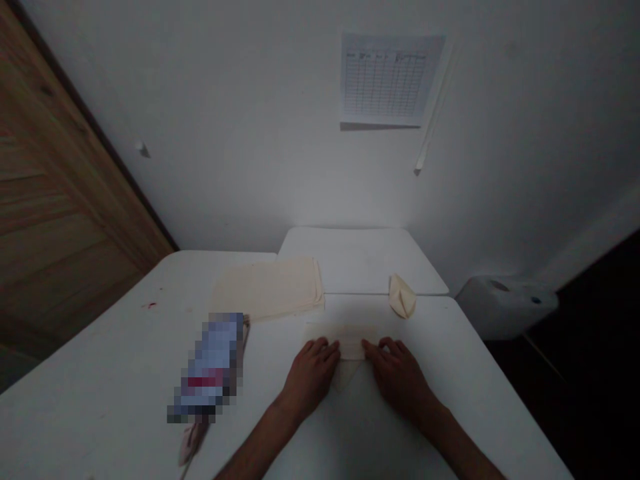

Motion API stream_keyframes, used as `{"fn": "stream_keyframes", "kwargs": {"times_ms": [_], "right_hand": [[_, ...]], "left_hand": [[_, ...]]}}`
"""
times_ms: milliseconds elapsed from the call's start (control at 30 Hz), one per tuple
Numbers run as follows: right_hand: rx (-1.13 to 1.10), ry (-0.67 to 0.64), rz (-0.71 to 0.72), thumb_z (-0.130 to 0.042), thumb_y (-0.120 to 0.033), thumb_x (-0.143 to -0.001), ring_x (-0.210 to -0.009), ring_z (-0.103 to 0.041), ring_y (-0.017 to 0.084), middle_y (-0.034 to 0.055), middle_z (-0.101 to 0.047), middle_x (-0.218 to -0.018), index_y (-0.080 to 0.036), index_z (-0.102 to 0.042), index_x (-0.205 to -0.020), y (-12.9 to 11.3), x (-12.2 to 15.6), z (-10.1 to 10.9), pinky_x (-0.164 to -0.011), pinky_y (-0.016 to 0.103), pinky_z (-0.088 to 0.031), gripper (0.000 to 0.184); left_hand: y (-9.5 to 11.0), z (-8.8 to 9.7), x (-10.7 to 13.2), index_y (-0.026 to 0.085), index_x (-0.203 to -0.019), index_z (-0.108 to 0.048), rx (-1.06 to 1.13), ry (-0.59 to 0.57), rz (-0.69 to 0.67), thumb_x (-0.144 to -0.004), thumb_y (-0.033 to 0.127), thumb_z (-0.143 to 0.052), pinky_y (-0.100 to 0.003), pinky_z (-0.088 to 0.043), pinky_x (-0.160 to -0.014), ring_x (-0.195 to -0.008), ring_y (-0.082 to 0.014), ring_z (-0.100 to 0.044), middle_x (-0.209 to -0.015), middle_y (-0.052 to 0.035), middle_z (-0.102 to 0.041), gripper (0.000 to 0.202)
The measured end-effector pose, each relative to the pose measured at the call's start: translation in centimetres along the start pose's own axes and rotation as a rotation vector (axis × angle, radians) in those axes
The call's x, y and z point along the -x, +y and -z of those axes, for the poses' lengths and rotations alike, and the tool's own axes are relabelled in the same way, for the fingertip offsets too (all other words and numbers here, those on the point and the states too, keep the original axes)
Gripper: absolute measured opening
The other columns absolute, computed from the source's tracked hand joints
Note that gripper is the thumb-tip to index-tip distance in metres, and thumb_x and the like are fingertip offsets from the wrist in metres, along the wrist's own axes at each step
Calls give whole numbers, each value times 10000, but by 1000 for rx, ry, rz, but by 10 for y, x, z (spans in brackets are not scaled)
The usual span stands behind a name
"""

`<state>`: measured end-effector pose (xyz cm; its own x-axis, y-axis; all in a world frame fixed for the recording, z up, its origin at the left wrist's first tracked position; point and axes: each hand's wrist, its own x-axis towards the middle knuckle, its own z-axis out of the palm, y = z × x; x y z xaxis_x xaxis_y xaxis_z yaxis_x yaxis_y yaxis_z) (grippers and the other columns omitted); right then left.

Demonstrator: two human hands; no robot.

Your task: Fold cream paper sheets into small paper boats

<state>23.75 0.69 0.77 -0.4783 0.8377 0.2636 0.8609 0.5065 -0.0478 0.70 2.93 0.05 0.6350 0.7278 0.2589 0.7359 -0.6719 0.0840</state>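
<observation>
A small cream cloth (352, 349) lies on the white table in front of me, with a straight fold across it and a pointed corner toward me. My left hand (311, 375) grips its left side, thumb and fingers closed on the fold. On the right side my right hand (399, 379) pinches the same fold, fingers curled. Beyond my right hand sits a cream cloth folded into a pointed shape (403, 297). Larger flat cream cloths (267, 288) lie stacked at the back left.
White tables (125, 353) meet in seams. A pixelated bluish item (210, 367) lies to the left, with a pinkish end (189, 440). On the wall hangs a printed sheet (389, 80). A wooden door (55, 180) is at left, a whitish container (505, 307) beyond the right edge.
</observation>
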Motion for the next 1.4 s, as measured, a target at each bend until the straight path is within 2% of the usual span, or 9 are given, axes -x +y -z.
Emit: {"fn": "stream_keyframes", "kwargs": {"times_ms": [200,367,433,533,733,900,1100,1400], "right_hand": [[-23,53,-46,-489,-33,-823,-973,-538,233,76,-680,-1020,-152,-514,-1284,10,11,4,-838,358,-402,477],[-62,219,-195,-473,-69,-864,-908,-535,238,87,-662,-880,-145,-634,-1036,13,5,4,-818,366,-433,247],[-131,257,-169,-453,-77,-884,-902,-532,220,82,-652,-917,-150,-633,-1000,9,-1,2,-838,355,-442,226],[-188,228,-69,-438,-91,-900,-928,-530,207,82,-627,-995,-176,-628,-1052,-3,-12,-2,-851,342,-446,258],[-150,13,-54,-499,-132,-894,-914,-511,194,55,-579,-977,-249,-591,-1165,-23,-26,0,-825,314,-398,309],[-92,-63,-82,-529,-129,-867,-929,-502,197,51,-562,-988,-283,-546,-1236,-28,-27,4,-816,313,-355,401],[-37,-55,-149,-519,-140,-874,-897,-503,207,60,-561,-972,-288,-545,-1246,-27,-21,4,-795,325,-344,401],[44,41,-264,-465,-231,-946,-844,-512,198,57,-564,-914,-248,-590,-1192,-6,5,4,-756,326,-350,276]], "left_hand": [[2,0,0,164,-1102,-624,-9,5,4,-842,61,-554,-412,-449,-899,-1085,-265,-537,-1241,-68,-622,288],[5,-4,-1,144,-1111,-617,-47,-4,-4,-834,28,-532,-414,-438,-906,-1093,-262,-536,-1248,-95,-610,311],[7,-4,-2,135,-1104,-620,-69,-7,-10,-831,22,-522,-411,-437,-903,-1080,-261,-542,-1246,-102,-609,311],[9,-2,-3,137,-1087,-624,-84,4,-18,-834,20,-506,-407,-437,-901,-1060,-256,-551,-1234,-105,-614,303],[7,-2,-2,135,-1093,-617,-51,20,-28,-816,14,-529,-401,-439,-906,-1057,-262,-550,-1220,-96,-623,314],[5,-3,-1,146,-1130,-602,-24,13,-21,-819,14,-532,-413,-436,-904,-1066,-259,-545,-1235,-94,-616,345],[3,2,0,161,-1118,-616,-25,-16,-2,-822,39,-559,-424,-445,-888,-1075,-270,-534,-1241,-72,-620,325],[1,0,2,173,-1091,-627,3,44,-4,-842,60,-535,-413,-454,-874,-1065,-259,-524,-1226,-71,-626,288]]}}
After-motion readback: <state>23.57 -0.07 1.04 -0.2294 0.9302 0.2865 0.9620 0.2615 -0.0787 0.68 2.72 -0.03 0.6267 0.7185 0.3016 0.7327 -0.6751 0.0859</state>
